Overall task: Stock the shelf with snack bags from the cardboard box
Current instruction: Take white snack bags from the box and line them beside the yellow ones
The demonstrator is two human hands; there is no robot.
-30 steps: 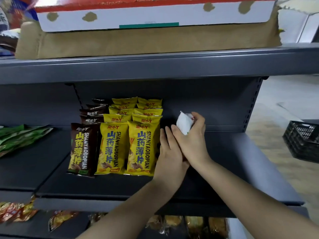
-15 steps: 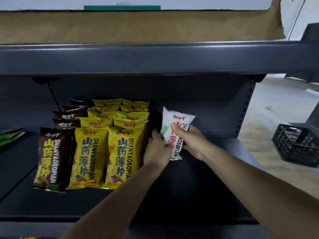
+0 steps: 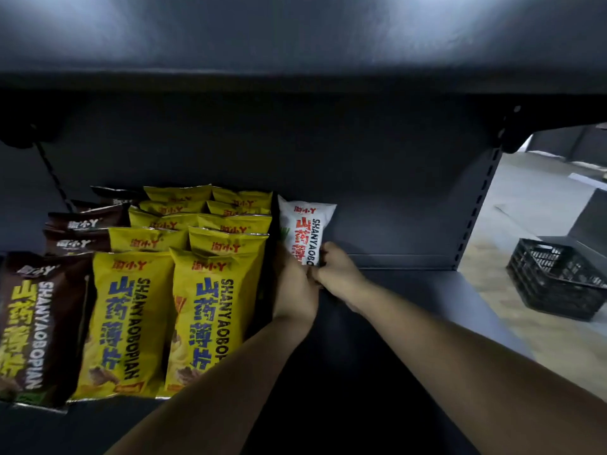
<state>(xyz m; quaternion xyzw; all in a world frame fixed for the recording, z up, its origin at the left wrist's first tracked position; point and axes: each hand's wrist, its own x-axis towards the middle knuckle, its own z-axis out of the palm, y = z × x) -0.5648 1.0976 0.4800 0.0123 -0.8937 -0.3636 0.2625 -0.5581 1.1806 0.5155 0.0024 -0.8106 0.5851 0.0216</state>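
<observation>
White bag stands upright at the back of the shelf, just right of the yellow rows. Red and black print faces out.

Right hand: fingers curled on the bag's lower right edge, gripping it. Left hand: back of hand toward camera, wedged between the yellow bags and the white one, touching the right hand. Its fingers are hidden, so cannot tell whether it holds anything.

Yellow bags: two columns, several deep, front pair leaning forward. Brown bags: one column left of them, touching.

Right of the white bag, bare dark shelf out to a slotted post. Upper shelf overhangs. Beyond the post, a black crate on the floor.
</observation>
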